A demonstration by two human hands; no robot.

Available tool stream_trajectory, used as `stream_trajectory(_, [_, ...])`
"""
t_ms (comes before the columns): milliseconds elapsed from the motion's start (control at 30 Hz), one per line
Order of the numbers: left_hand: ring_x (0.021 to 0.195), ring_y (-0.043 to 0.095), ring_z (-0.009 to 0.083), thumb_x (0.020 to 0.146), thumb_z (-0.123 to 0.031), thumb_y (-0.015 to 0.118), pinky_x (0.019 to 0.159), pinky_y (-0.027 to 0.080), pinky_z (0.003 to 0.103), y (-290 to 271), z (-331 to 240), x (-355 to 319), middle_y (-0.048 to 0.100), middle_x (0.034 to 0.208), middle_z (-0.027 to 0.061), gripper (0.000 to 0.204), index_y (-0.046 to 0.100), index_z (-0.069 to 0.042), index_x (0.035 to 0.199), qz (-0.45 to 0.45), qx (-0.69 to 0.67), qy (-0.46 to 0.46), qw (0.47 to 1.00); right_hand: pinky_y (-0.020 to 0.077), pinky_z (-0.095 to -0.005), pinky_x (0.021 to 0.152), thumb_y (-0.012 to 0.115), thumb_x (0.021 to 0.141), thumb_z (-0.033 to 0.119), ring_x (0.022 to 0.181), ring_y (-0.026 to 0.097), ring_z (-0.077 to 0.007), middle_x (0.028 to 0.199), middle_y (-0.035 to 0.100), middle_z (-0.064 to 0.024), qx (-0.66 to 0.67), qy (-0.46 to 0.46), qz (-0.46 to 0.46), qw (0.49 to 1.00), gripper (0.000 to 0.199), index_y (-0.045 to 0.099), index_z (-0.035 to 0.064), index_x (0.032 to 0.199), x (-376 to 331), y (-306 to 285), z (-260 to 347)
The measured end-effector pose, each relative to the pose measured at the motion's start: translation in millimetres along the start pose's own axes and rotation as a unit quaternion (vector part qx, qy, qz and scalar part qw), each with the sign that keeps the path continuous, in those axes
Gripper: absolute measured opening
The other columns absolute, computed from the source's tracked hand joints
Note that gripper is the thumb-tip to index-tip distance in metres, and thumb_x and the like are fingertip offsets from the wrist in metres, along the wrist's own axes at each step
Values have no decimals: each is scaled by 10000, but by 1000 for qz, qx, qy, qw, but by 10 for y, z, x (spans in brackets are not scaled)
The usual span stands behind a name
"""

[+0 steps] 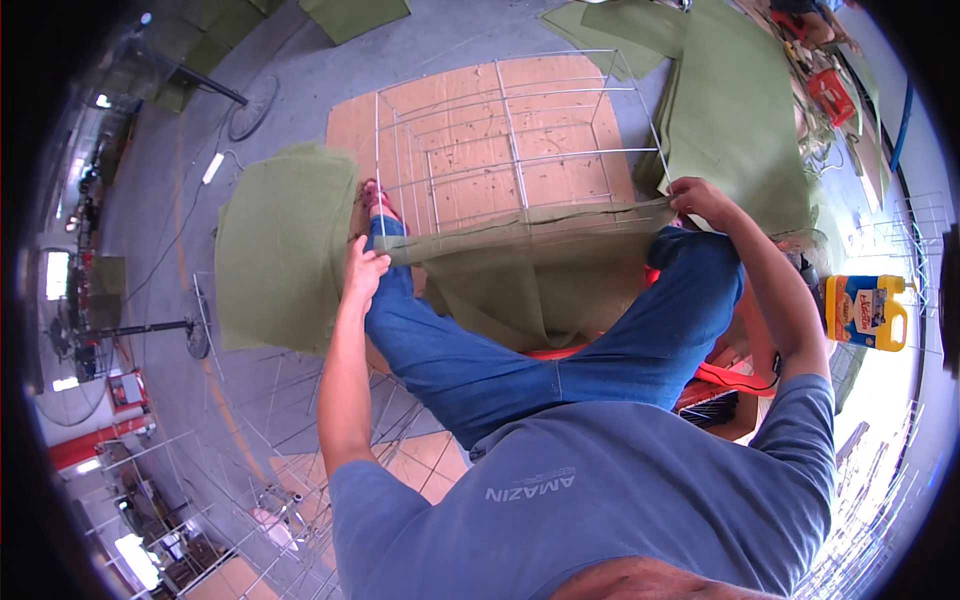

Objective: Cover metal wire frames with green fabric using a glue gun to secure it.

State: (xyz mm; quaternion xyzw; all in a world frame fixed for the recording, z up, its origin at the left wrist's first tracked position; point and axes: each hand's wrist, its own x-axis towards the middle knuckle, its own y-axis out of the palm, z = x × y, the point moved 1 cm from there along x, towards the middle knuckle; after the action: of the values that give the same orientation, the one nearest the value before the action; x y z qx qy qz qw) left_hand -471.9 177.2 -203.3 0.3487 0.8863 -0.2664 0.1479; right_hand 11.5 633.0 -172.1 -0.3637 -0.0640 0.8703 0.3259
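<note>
A wire frame [515, 140], box-shaped and made of thin silver rods, rests in front of me on a flat sheet of brown cardboard [350, 130]. Along its near side a green mesh sheet [480, 285] is stretched, its folded edge running from corner to corner and the rest hanging between my knees. My left hand [364, 272] pinches the mesh at the frame's near left corner. At the near right corner my right hand [702, 200] grips the other end of that edge, fingers bent against the rod; the fingertips are partly hidden.
Green mesh sheets [280, 240] lie piled at my left, with a larger stack [735, 120] at the far right. A yellow and blue jug [865, 312] stands on the right. Fan stands [255, 108] and wire frames occupy the left floor. Another person [822, 28] is at far right.
</note>
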Motion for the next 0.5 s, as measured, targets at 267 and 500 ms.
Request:
stream_trajectory(267, [1015, 614, 198, 828, 72, 616, 930, 483, 327, -321, -407, 42, 642, 1108, 125, 771, 278, -4, 1516, -12, -171, 85, 982, 413, -265, 750, 533, 747, 59, 879, 569, -141, 985, 676, -55, 104, -86, -34, 990, 296, 720, 33, 975, -2, -210, 218])
stream_trajectory(500, [1238, 528, 270, 885, -68, 683, 1067, 397, 357, -240, -1482, 649, 533, 1324, 199, 847, 164, 0, 1551, -53, -217, 130, 966, 405, -397, 1003, 678, 900, 335, 1138, 578, -192, 1201, 642, -86, 293, -172, -98, 936, 535, 563, 9, 1310, 521, -411, 1273])
